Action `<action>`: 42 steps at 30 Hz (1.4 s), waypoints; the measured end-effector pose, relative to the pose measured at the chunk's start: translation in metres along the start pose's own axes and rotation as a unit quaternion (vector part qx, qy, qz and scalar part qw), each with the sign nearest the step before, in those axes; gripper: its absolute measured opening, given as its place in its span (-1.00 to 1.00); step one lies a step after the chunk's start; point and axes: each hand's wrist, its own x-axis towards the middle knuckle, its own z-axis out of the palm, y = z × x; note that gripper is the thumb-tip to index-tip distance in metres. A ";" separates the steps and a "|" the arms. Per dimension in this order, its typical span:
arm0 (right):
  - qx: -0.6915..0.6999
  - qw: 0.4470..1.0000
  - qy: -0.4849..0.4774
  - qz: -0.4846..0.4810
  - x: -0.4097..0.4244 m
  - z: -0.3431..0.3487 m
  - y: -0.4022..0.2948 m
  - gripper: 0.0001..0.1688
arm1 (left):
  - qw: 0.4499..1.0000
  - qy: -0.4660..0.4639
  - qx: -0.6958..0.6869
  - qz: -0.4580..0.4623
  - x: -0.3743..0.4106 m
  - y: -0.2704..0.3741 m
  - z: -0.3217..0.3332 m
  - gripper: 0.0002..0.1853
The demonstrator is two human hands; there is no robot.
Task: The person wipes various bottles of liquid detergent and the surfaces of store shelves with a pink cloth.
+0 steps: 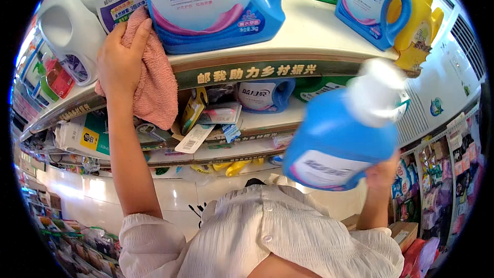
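Note:
A pink terry cloth (156, 85) is gripped in my left hand (121, 56), against the top shelf's front edge between the laundry detergent bottles. Just right of the cloth stands a large blue detergent jug (200, 15) with a handle. Left of it are a white jug with a purple label (119, 0) and a plain white jug (69, 27). My right hand (382, 172) holds a blue detergent bottle with a white cap (339, 135) in front of the shelves. That bottle is tilted and blurred, and it partly hides the fingers.
A smaller blue jug (370, 7) and yellow bottles (420, 23) stand at the shelf's right end. The shelf's front edge (254, 71) bears writing. Lower down are packets (220, 114) and another blue jug (266, 94). Hanging goods (436, 177) line the right side.

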 end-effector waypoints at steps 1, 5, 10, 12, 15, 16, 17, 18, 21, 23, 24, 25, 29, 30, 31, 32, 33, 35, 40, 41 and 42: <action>-0.053 0.994 -0.090 0.016 -0.007 0.019 0.014 -0.50 | 1.000 -0.003 0.005 0.002 0.001 0.000 -0.001 -0.42; -0.054 0.976 -0.097 0.187 -0.001 0.060 0.069 -0.58 | 1.000 -0.021 0.004 -0.003 0.005 -0.003 -0.004 -0.43; 0.025 0.974 -0.094 0.207 0.035 0.071 0.135 -0.57 | 0.999 -0.021 -0.029 -0.004 0.005 0.002 -0.001 -0.45; 0.046 0.970 -0.118 0.209 0.046 0.076 0.141 -0.57 | 1.000 -0.011 -0.022 0.002 0.002 -0.003 0.000 -0.45; 0.085 0.970 -0.153 0.170 0.073 0.085 0.142 -0.61 | 0.999 0.024 -0.022 0.017 0.002 -0.008 0.005 -0.45; 0.041 0.978 -0.154 0.137 0.082 0.091 0.139 -0.68 | 1.000 0.016 -0.014 0.006 0.000 -0.005 0.003 -0.44; 0.016 0.982 -0.153 0.111 0.093 0.095 0.145 -0.69 | 1.000 0.009 -0.007 -0.004 -0.001 -0.001 0.001 -0.43; -0.005 0.985 -0.151 0.083 0.105 0.097 0.155 -0.71 | 1.000 0.001 0.001 -0.011 -0.001 0.003 0.000 -0.42; 0.006 0.985 -0.149 0.082 0.125 0.100 0.181 -0.67 | 1.000 -0.017 0.001 -0.016 0.002 0.000 -0.002 -0.42; 0.021 0.985 -0.156 0.075 0.130 0.110 0.192 -0.61 | 1.000 0.016 0.003 0.000 0.001 -0.004 0.002 -0.43; 0.016 0.984 -0.165 0.071 0.134 0.113 0.200 -0.59 | 0.999 0.030 0.005 0.009 0.000 -0.006 0.003 -0.43; -0.013 0.982 -0.176 0.060 0.142 0.110 0.214 -0.55 | 1.000 0.022 0.018 0.003 0.001 -0.007 0.004 -0.47; -0.113 0.976 -0.162 0.096 0.161 0.107 0.245 -0.47 | 1.000 -0.007 0.020 -0.010 -0.001 -0.004 0.001 -0.57; -0.148 0.969 -0.163 0.116 0.166 0.107 0.249 -0.44 | 1.000 -0.011 0.006 -0.008 0.001 -0.002 0.001 -0.59; -0.182 0.960 -0.165 0.137 0.170 0.106 0.252 -0.41 | 1.000 -0.017 0.006 -0.008 0.000 -0.003 0.002 -0.59; -0.253 0.942 -0.182 0.127 0.169 0.105 0.256 -0.38 | 1.000 -0.023 0.005 -0.007 -0.001 -0.006 0.003 -0.60; -0.285 0.933 -0.178 0.127 0.172 0.102 0.261 -0.27 | 1.000 -0.024 0.002 -0.004 0.000 -0.006 0.004 -0.61; -0.304 0.935 -0.147 0.112 0.169 0.095 0.276 -0.02 | 1.000 -0.006 -0.028 0.009 0.002 -0.002 0.004 -0.62; -0.223 0.960 -0.100 -0.137 0.141 0.100 0.260 -0.14 | 0.999 0.027 -0.027 0.019 0.001 -0.012 0.007 -0.60; -0.300 0.937 -0.046 -0.171 0.130 0.099 0.244 -0.20 | 0.999 0.015 -0.026 0.013 0.002 -0.009 0.006 -0.59; -0.357 0.892 0.004 -0.278 0.115 0.110 0.199 -0.47 | 1.000 0.004 -0.019 0.000 0.000 -0.012 0.003 -0.58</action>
